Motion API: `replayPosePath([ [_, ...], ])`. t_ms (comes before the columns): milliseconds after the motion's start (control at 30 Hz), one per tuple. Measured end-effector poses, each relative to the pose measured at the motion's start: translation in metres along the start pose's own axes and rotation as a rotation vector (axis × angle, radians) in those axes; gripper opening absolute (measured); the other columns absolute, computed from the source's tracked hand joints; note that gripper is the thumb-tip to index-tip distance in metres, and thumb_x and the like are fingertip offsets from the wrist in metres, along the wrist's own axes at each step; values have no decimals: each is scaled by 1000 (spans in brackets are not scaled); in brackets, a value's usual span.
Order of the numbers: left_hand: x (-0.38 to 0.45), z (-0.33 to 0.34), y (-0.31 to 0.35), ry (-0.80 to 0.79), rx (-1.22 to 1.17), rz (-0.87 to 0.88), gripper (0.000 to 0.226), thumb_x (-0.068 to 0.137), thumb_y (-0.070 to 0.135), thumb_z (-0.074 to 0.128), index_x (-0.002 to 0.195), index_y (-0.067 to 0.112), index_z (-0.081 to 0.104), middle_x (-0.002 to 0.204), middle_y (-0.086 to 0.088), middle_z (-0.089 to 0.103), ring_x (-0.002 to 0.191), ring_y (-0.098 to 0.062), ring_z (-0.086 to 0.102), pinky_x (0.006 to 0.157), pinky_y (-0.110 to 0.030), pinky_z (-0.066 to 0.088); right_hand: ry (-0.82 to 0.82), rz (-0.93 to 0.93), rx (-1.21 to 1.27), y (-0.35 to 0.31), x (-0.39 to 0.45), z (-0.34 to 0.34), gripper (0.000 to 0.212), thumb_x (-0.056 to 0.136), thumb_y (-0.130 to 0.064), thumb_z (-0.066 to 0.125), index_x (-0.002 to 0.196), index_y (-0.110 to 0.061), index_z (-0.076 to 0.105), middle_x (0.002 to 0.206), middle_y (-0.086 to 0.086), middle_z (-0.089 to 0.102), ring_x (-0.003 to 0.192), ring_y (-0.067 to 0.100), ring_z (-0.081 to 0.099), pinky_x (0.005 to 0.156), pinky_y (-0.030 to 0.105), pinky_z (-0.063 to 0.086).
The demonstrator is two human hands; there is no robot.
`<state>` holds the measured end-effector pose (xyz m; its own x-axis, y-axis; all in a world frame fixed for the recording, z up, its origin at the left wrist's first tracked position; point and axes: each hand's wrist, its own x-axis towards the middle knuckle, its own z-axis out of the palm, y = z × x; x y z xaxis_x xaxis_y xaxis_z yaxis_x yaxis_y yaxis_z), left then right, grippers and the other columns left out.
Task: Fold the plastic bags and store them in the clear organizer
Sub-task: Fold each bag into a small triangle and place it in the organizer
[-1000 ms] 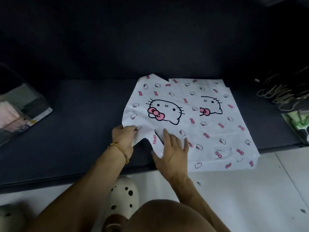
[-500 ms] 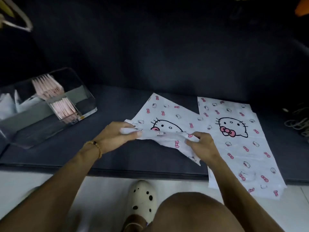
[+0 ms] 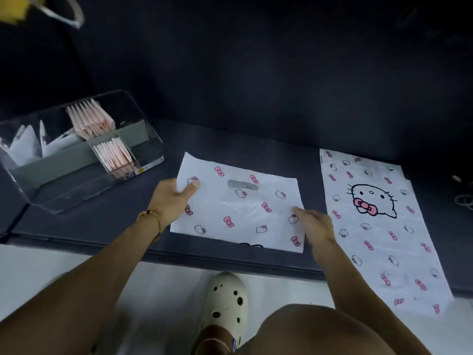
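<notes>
A white plastic bag (image 3: 238,213) printed with pink bows and cat faces lies flat on the dark cushion, its cut-out handle facing up. My left hand (image 3: 174,198) pinches its upper left corner, thumb on top. At the bag's right edge rests my right hand (image 3: 316,224), fingers spread flat on the plastic. A stack of the same bags (image 3: 378,226) lies to the right, hanging over the cushion's front edge. The clear organizer (image 3: 82,152) stands at the left and holds several folded white and pink bags in its compartments.
The dark cushion (image 3: 102,226) ends at a front edge above a white floor (image 3: 158,290). My knee and a cream perforated shoe (image 3: 225,303) are below. Rubber bands (image 3: 464,201) lie at the far right.
I lifted one bag off the stack, carried it left and spread it flat. The view has swung left, bringing the organizer into sight.
</notes>
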<state>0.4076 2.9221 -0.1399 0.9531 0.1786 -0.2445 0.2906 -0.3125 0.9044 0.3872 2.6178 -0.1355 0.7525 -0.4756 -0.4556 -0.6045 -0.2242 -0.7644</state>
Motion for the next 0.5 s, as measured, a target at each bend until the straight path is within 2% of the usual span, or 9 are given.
replayPosePath([
  [100,8,8,-13,12,0,-70,32,89,40,61,83,10,69,81,-9,71,71,-23,66,67,-34,56,-29,1,-134,17,5,11,23,80,-16,65,58,-12,57,60,1,59,53,17,51,41,17,38],
  [167,13,12,-21,12,-21,-143,27,85,40,65,78,14,68,76,-2,70,69,-19,66,66,-30,54,8,-12,-216,25,9,19,25,81,-14,59,59,-12,48,56,2,47,47,14,41,40,18,31],
  [233,16,12,-29,-19,116,-162,19,83,32,68,72,16,66,71,2,68,69,-16,65,64,-25,50,69,-31,-301,27,14,25,24,81,-16,56,62,-13,43,54,2,40,41,13,38,39,17,28],
  [300,18,13,-34,-35,293,-137,17,84,25,64,80,9,68,74,-8,68,77,-24,65,64,-28,50,108,-44,-381,28,18,29,28,82,-21,56,61,-15,39,54,3,39,50,21,42,45,22,30],
  [367,19,17,-35,1,391,-89,31,86,24,63,97,-5,62,91,-24,62,90,-37,60,74,-39,50,116,-46,-447,29,21,32,31,85,-26,55,62,-15,37,60,5,46,62,29,50,54,27,36],
  [433,20,20,-36,30,461,-69,35,88,26,62,108,-2,60,105,-22,64,100,-42,58,83,-42,49,95,-62,-511,29,26,32,28,89,-33,54,68,-19,40,72,6,50,74,30,53,62,28,37],
  [500,21,23,-37,48,521,-61,32,89,30,60,103,2,59,100,-23,64,97,-44,58,79,-43,49,73,-89,-535,28,31,30,26,90,-37,55,78,-17,44,77,6,51,77,29,52,64,28,36],
])
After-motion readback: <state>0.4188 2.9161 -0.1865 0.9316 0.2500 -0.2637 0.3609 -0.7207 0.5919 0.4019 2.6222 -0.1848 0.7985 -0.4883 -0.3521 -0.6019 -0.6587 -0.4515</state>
